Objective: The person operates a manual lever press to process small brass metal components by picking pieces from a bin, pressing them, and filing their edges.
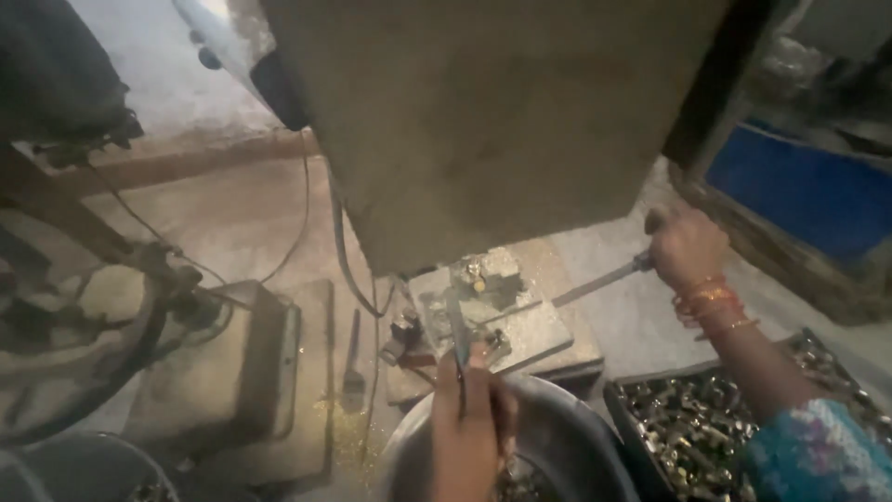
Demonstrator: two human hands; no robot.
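My left hand (469,423) holds a thin metal tool (458,335) whose tip reaches onto the grey fixture plate (534,330) of a press. A small brass piece (478,284) sits in the fixture block at the plate's middle. My right hand (686,246), with orange bangles at the wrist, is closed around the end of a metal lever (599,279) that runs down-left toward the fixture. The large beige machine body (483,121) hangs over the plate and hides its far part.
A round steel bowl (567,428) lies under my left hand. A dark tray of several small brass parts (688,423) stands at the lower right. A small brush (353,367) lies left of the plate. Cables, a belt wheel (84,363) and a blue panel (808,195) surround the machine.
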